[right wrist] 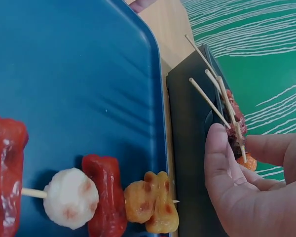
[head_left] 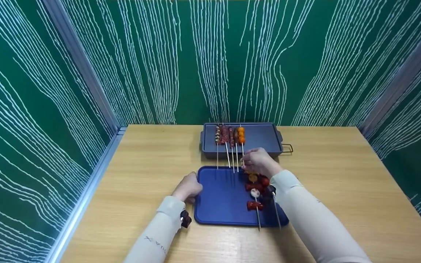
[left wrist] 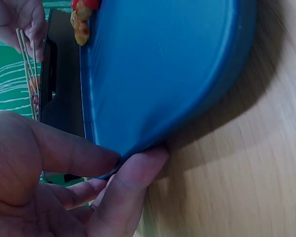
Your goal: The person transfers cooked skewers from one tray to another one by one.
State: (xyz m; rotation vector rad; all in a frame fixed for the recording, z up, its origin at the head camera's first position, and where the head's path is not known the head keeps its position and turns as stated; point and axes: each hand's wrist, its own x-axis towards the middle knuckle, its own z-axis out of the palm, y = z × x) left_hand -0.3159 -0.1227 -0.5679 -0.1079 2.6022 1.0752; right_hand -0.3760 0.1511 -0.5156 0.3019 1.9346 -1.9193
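Note:
My left hand (head_left: 188, 187) pinches the rim of a blue tray (head_left: 217, 204) at its far left; the left wrist view shows thumb and index finger (left wrist: 84, 150) at the rim. My right hand (head_left: 260, 162) is between the tray and a dark grill box (head_left: 265, 137), by the stick of a skewer with orange balls (head_left: 241, 134). In the right wrist view, its thumb and index finger (right wrist: 269, 148) stand apart around that stick. On the tray's right side lie skewers with red pieces (head_left: 255, 205) and a white round slice (right wrist: 71, 198), partly hidden by my right arm.
Several meat skewers (head_left: 231, 135) lie side by side on the grill box's left half, their sticks pointing toward me over the tray's far edge. A wire handle (head_left: 288, 148) projects from the box's right side. Green patterned walls (head_left: 196, 73) border the wooden table (head_left: 152, 157).

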